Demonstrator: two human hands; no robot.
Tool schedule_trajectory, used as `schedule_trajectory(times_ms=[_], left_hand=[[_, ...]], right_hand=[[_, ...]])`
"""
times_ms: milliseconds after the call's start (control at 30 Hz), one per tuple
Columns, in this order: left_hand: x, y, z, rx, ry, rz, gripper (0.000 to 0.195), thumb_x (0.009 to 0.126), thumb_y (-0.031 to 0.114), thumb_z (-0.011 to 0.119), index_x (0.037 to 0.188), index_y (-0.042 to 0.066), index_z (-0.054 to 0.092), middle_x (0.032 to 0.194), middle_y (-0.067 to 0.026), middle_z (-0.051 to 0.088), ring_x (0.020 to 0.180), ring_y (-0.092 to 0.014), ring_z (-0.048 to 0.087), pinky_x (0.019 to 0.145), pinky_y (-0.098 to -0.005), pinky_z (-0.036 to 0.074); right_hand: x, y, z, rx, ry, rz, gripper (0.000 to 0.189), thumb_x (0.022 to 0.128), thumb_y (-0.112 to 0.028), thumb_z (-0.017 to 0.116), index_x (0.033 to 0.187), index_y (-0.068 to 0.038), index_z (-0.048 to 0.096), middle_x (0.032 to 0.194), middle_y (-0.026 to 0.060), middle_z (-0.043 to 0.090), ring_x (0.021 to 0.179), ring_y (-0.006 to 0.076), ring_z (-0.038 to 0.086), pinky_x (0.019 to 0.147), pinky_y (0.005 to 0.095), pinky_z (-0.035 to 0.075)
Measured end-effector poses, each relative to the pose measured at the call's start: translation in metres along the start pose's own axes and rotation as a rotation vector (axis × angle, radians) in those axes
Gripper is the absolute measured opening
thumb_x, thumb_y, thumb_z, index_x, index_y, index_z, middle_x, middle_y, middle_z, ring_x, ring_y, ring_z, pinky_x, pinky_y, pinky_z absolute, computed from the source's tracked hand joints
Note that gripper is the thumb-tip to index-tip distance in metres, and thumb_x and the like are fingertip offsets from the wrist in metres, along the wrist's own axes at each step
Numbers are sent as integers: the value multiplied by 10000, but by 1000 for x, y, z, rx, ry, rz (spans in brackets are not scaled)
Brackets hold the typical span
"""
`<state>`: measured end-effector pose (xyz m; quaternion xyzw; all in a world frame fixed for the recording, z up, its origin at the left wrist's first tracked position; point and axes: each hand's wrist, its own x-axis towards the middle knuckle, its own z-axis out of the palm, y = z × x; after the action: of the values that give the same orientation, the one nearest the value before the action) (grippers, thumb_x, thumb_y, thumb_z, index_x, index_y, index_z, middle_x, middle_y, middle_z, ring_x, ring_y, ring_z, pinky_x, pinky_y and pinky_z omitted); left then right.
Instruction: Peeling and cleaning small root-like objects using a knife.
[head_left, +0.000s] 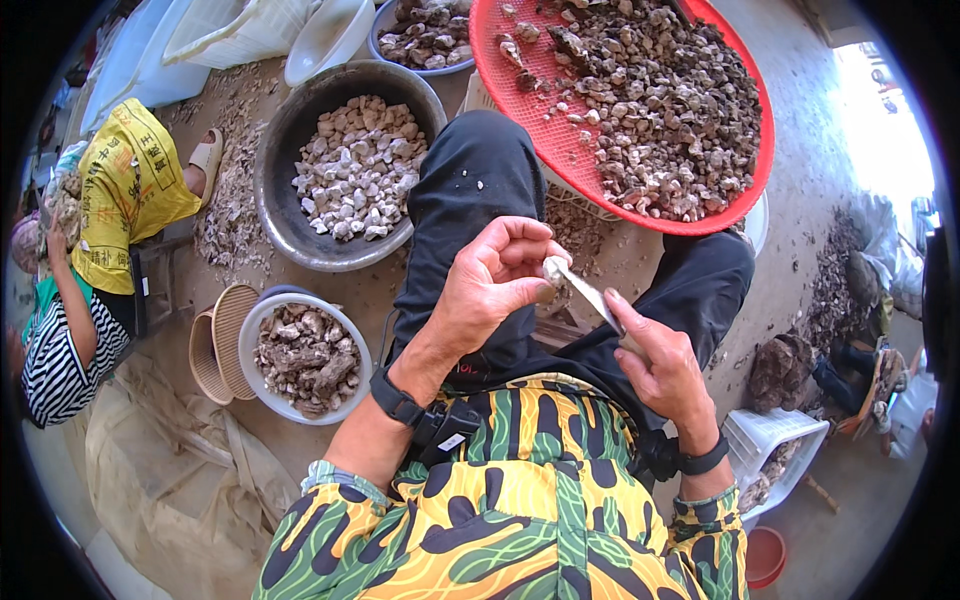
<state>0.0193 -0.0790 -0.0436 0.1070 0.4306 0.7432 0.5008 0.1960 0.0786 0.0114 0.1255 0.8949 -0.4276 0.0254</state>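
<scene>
Between the fingertips and thumb of my left hand (499, 274) is a small whitish lump (554, 268), pale on its exposed side. My right hand (664, 364) grips a knife (596, 300) by its handle, and the blade's end meets the lump. Beyond my knees, a red mesh basket (517, 94) is heaped with dark, rough-skinned pieces (667, 112). To the left of my knee, a dark metal basin (274, 180) holds pale pieces (364, 169) like the one in my fingers.
Brown, rough chunks (307, 360) fill a white bowl (250, 352) beside woven hats (232, 337). At left sits another person (71, 330) with a yellow sack (124, 195) over the lap. Scraps (236, 187) litter the floor. A white crate (810, 439) lies at right, near a red bucket (765, 555).
</scene>
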Motion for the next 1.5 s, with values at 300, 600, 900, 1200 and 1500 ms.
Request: schedule_trajectory(times_ms=[300, 600, 900, 1200, 1500], left_hand=[[0, -2, 0, 108, -32, 14, 443, 828, -61, 614, 1221, 15, 425, 1099, -108, 612, 981, -131, 587, 881, -258, 474], [-1, 1, 2, 344, -51, -32, 520, 823, -70, 608, 1281, 8, 376, 1089, -106, 613, 985, -134, 585, 884, -262, 471], [2, -2, 0, 141, -81, -8, 486, 865, 1, 608, 1292, 21, 376, 1182, -139, 591, 1012, -137, 581, 893, -261, 458], [2, -3, -1, 122, -58, -27, 428, 856, -15, 613, 1231, -1, 408, 1158, -154, 605, 1021, -155, 594, 913, -280, 460], [2, -6, 0, 154, -44, -23, 415, 866, -6, 607, 1231, -1, 409, 1161, -160, 599, 1039, -160, 589, 916, -279, 460]], right_hand=[[1, 1, -3, 64, -59, 38, 632, 712, 23, 609, 1324, -69, 484, 976, 179, 640, 791, 321, 628, 715, 358, 505], [9, -3, -4, 17, -100, 138, 656, 727, 8, 614, 1354, -92, 447, 1054, 187, 631, 857, 347, 625, 756, 380, 502], [2, 0, 1, 38, -68, 74, 681, 706, 16, 627, 1353, -111, 455, 995, 178, 639, 822, 330, 630, 715, 381, 506], [4, -1, 11, -64, 16, 23, 677, 708, -2, 641, 1347, -148, 472, 840, 145, 630, 714, 310, 617, 637, 374, 496], [0, 2, 13, -161, 60, 35, 673, 716, -18, 644, 1348, -174, 476, 708, 112, 569, 621, 277, 582, 557, 370, 470]])
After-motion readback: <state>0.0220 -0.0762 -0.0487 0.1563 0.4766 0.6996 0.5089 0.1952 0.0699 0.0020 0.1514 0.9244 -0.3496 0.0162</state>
